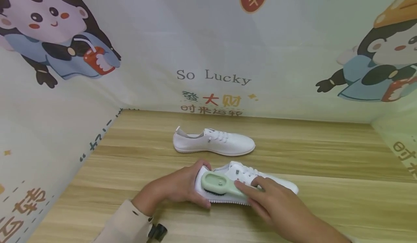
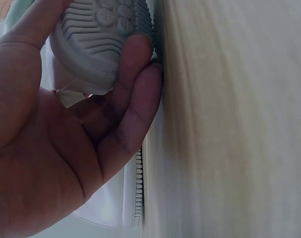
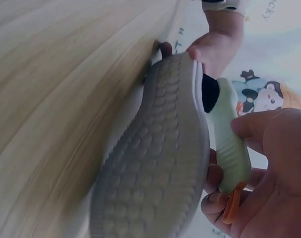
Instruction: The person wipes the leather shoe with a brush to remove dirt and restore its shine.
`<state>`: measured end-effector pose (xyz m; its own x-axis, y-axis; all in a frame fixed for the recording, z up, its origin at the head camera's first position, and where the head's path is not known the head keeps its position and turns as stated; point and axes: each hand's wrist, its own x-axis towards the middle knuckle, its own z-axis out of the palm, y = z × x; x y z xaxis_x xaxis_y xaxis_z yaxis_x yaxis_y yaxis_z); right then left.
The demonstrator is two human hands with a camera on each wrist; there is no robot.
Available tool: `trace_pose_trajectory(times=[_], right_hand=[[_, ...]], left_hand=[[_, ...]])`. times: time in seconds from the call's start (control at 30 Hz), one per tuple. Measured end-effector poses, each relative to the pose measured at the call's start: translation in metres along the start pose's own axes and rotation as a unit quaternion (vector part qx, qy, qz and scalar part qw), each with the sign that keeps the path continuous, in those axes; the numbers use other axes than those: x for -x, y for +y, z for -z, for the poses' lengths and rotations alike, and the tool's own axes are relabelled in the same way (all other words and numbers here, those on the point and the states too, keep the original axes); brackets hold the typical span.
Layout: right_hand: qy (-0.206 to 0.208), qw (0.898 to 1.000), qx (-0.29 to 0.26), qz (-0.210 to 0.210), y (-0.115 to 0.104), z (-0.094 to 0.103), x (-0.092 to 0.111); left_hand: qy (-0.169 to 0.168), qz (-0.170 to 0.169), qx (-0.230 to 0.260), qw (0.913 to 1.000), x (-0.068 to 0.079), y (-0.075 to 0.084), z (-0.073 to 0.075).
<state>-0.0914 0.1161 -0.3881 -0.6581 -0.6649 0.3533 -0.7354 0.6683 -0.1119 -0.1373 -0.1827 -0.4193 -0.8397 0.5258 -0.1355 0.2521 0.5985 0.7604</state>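
Observation:
A white lace-up shoe (image 1: 277, 183) is tilted on its side on the wooden surface, its textured sole (image 3: 145, 158) showing in the right wrist view. My left hand (image 1: 185, 183) grips the heel, thumb on the near side and fingers round the back. In my right hand (image 1: 277, 203) is a pale green brush (image 1: 216, 182) with dark bristles, held by its handle (image 3: 232, 153). The bristles press against the side of the shoe near the heel. An orange loop (image 3: 233, 204) hangs from the handle's end.
Behind this shoe stands a second white shoe (image 1: 224, 143), upright with its toe to the right. The wood-grain surface (image 1: 325, 149) meets printed cloth walls (image 1: 286, 54) at the back and sides. A small black object (image 1: 158, 232) sits by the left sleeve.

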Motion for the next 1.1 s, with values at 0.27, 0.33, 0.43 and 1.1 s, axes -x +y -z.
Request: trace_pose_trajectory(times=[0.27,0.33,0.43,1.1], right_hand=[[0.017,0.999,0.035,-0.014,0.022,0.012,0.030],[0.017,0.999,0.035,-0.010,0.028,0.015,0.038],[0.015,0.999,0.029,-0.001,0.037,0.019,0.050],[0.002,1.000,0.015,-0.018,0.034,0.022,0.049]], left_hand=[[0.000,0.008,-0.004,1.0000,0.000,0.003,0.000],[0.001,0.008,-0.006,1.0000,0.001,0.003,0.000],[-0.002,0.013,-0.004,0.9999,0.001,0.002,-0.001],[-0.004,0.010,-0.004,0.9999,0.000,0.003,0.000]])
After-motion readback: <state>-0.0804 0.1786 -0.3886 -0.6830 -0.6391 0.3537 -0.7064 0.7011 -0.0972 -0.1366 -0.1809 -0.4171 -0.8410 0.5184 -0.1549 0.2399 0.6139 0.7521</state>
